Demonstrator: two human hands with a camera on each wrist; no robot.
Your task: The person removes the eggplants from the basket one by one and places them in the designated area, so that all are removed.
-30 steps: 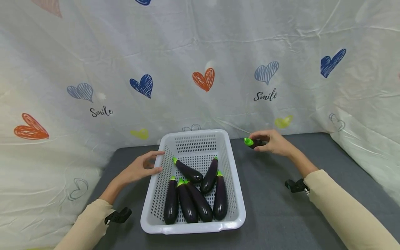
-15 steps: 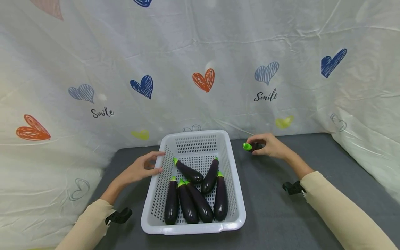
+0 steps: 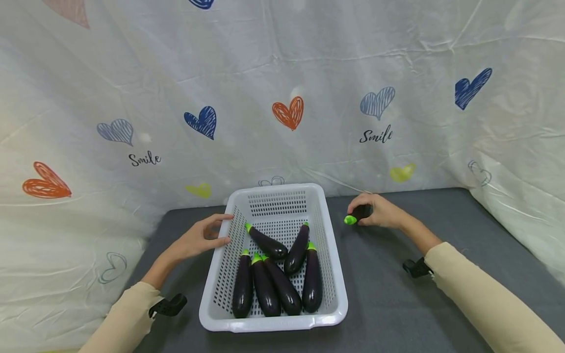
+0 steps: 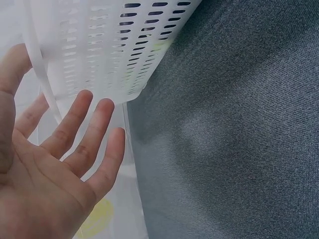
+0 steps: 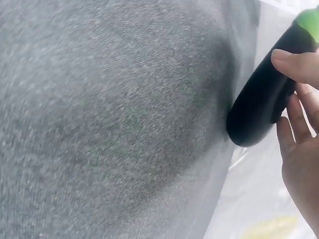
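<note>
A white perforated plastic basket (image 3: 207, 294) holds several dark eggplants, one (image 3: 242, 289) along its left side and another (image 3: 267, 243) slanting farther back. My left hand (image 3: 200, 236) rests its thumb and index fingertips on the basket's left rim. In the left wrist view, the other fingers of that hand (image 4: 60, 164) spread loosely beside the slotted wall, holding nothing. Right of the basket, my right hand (image 3: 380, 211) grips a single eggplant (image 3: 363, 212), its green cap facing me. In the right wrist view, the thumb presses one side of this eggplant (image 5: 264, 89), with fingers on the other.
The dark grey cloth table (image 3: 397, 304) spreads around the basket. Behind it hangs a pale curtain (image 3: 326, 88) printed with hearts and "Smile", also draped along the left and right sides.
My right hand has come slightly nearer with its eggplant, whose green cap has turned more toward me. My left hand and the basket keep their places.
</note>
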